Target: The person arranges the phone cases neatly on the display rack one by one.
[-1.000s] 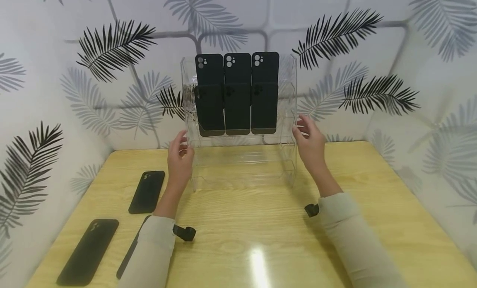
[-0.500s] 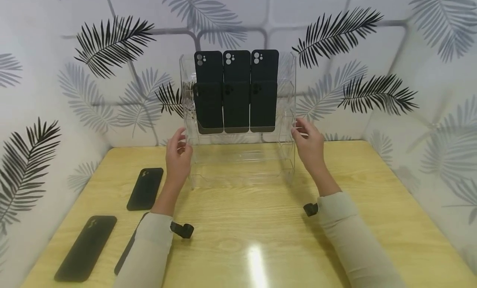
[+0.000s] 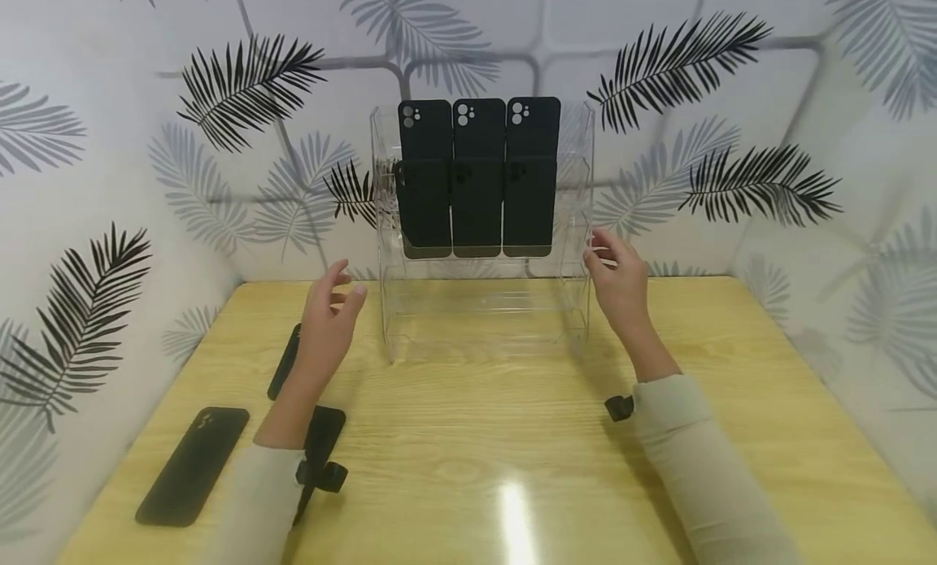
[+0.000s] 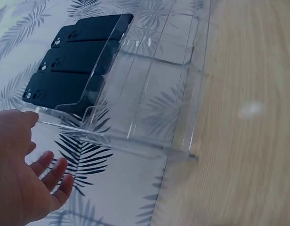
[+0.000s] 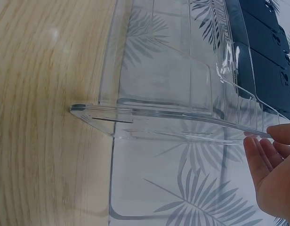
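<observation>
Clear rack (image 3: 486,311) stands upright at back of wood-grain surface (image 3: 468,435), w/ 2 rows of 3 black phone cases (image 3: 477,203) in its upper tiers, front row overlapping rear. Glare spot on surface in front of rack. 3 loose cases (image 3: 193,467) lie L of rack, 2 partly hidden by L arm (image 3: 293,410). Pale wall (image 3: 454,28) behind rack has black & grey leaf print. R hand (image 3: 621,282) pinches rack's R side edge btwn thumb & fingers. L hand (image 3: 329,321) relaxed, thumb spread from slightly bent fingers, just beside rack's L side, apart.
</observation>
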A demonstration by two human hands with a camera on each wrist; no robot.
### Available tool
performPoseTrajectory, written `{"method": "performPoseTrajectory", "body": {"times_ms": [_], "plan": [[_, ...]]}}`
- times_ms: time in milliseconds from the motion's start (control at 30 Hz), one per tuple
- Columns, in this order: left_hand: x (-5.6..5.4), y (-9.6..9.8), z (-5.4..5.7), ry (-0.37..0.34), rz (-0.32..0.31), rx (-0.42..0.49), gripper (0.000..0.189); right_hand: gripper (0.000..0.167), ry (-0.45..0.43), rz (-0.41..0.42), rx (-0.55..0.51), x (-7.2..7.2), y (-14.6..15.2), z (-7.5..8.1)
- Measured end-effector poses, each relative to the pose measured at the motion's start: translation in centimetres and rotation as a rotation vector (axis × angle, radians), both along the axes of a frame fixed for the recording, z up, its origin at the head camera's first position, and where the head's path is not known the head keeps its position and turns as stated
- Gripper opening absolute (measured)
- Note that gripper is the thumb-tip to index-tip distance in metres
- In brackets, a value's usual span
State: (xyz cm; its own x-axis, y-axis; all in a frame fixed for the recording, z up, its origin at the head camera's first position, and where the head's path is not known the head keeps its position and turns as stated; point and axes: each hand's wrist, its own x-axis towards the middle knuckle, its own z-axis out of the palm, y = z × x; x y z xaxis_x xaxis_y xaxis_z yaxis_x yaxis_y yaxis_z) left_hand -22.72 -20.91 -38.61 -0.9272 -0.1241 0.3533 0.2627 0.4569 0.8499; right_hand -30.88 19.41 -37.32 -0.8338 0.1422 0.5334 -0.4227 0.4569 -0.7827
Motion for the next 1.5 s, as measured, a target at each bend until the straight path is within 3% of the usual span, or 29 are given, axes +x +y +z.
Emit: {"method": "performPoseTrajectory", "body": {"times_ms": [200,367,533,733,933,1200,1500], "plan": [[4.3,-2.9,-0.2,-0.146,-0.084,-0.183,0.068,0.036,-0.003,0.011,-0.030,-0.2,-0.1,-0.4],[8.3,-5.5,-1.0,-0.266,-0.100,-0.326,0.071,0.037,-0.033,0.033,-0.059,-0.3,-0.3,-0.3],[10.5,-6.5,-2.4,-0.344,-0.124,-0.453,0.076,0.037,-0.082,0.039,-0.110,-0.2,-0.1,0.1],[11.1,-6.0,-4.4,-0.337,-0.119,-0.632,0.077,0.037,-0.105,0.034,-0.136,0.1,0.2,0.5],[11.1,-5.4,-5.7,-0.361,-0.105,-0.688,0.067,0.035,-0.091,0.047,-0.150,-0.1,0.2,0.3],[11.1,-5.0,-5.8,-0.384,-0.100,-0.745,0.074,0.035,-0.083,0.051,-0.148,-0.2,0.2,0.2],[11.1,-4.7,-6.0,-0.347,-0.075,-0.726,0.060,0.035,-0.119,0.039,-0.139,0.2,0.1,0.5]]}}
